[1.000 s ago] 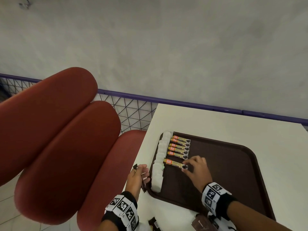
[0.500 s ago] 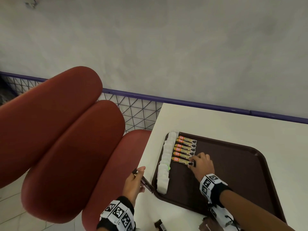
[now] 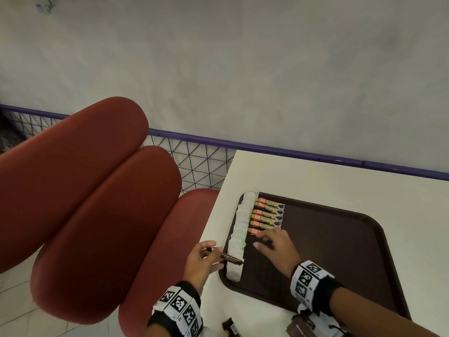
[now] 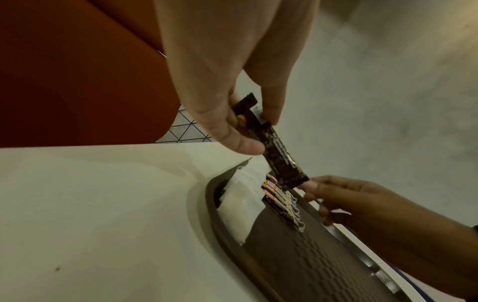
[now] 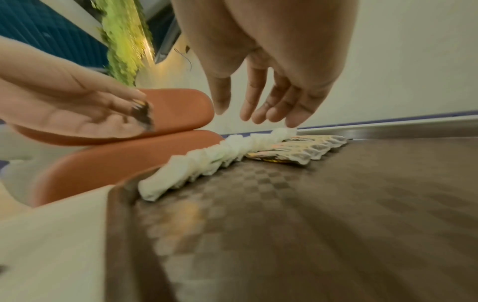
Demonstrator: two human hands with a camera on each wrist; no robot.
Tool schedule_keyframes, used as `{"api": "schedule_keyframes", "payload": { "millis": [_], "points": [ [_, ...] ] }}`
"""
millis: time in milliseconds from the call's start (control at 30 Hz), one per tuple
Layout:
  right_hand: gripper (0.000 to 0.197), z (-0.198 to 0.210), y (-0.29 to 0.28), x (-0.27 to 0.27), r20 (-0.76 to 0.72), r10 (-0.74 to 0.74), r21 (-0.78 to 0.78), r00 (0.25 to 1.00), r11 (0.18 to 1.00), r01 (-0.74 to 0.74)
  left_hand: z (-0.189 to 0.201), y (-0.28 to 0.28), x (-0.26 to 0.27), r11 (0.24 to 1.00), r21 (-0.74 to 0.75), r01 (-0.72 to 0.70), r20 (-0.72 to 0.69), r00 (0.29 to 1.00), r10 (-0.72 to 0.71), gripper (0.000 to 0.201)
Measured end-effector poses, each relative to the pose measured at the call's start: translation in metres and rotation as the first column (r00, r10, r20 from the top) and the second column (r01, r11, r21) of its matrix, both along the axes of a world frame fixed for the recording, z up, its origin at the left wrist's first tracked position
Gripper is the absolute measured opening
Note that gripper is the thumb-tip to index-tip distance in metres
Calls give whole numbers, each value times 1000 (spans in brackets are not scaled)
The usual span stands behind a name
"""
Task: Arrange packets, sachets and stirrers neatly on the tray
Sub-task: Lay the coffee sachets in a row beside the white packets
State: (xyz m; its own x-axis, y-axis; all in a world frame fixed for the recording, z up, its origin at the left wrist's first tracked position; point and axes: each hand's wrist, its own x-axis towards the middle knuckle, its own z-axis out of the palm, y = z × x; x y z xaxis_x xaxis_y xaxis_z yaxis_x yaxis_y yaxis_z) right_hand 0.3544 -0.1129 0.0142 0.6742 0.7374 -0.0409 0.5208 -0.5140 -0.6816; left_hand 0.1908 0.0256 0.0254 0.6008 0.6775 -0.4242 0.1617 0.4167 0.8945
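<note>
- Dark sachet (image 3: 232, 258): pinched in left hand (image 3: 202, 260), long axis pointing across white packets (image 3: 239, 235) toward right hand.
- Right hand (image 3: 277, 246): fingers loosely spread, empty, over tray (image 3: 340, 251), beside orange sachets (image 3: 267, 215).

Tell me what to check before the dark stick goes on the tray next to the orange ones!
1. Left hand grips the dark sachet firmly: ok, pinched between thumb and fingers.
2. Right hand is free to take or guide it: ok, open and holding nothing.
3. Row of orange sachets is straight: ok, lying side by side beside the white packets.
4. Bare room on the tray below that row: ok.
5. Dark sachet faces the same way as the row: cannot tell, it is tilted in the air.
6. All loose items are on the tray: not ok, dark packets lie on the table.
</note>
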Motion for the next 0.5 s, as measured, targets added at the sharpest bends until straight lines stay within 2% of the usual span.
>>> {"api": "schedule_keyframes", "payload": {
  "millis": [67,167,267,400,500],
  "points": [
    [30,9,1,-12,-115,97,81,989,993,-88,2,-4,3,999,16,28,38,999,-28,23],
    [38,19,1,-22,-213,228,98,950,972,-211,6,-9,5,996,42,76,72,994,-78,35],
    [38,21,-2,-25,-143,287,29,947,958,-286,9,-12,7,995,34,95,106,990,-98,39],
    [32,22,-7,-24,-66,246,57,967,968,-243,10,-15,11,996,19,84,127,988,-86,37],
    [34,23,-12,-22,-38,224,44,974,974,-223,8,-16,14,999,23,48,124,991,-50,29]
  ]
}}
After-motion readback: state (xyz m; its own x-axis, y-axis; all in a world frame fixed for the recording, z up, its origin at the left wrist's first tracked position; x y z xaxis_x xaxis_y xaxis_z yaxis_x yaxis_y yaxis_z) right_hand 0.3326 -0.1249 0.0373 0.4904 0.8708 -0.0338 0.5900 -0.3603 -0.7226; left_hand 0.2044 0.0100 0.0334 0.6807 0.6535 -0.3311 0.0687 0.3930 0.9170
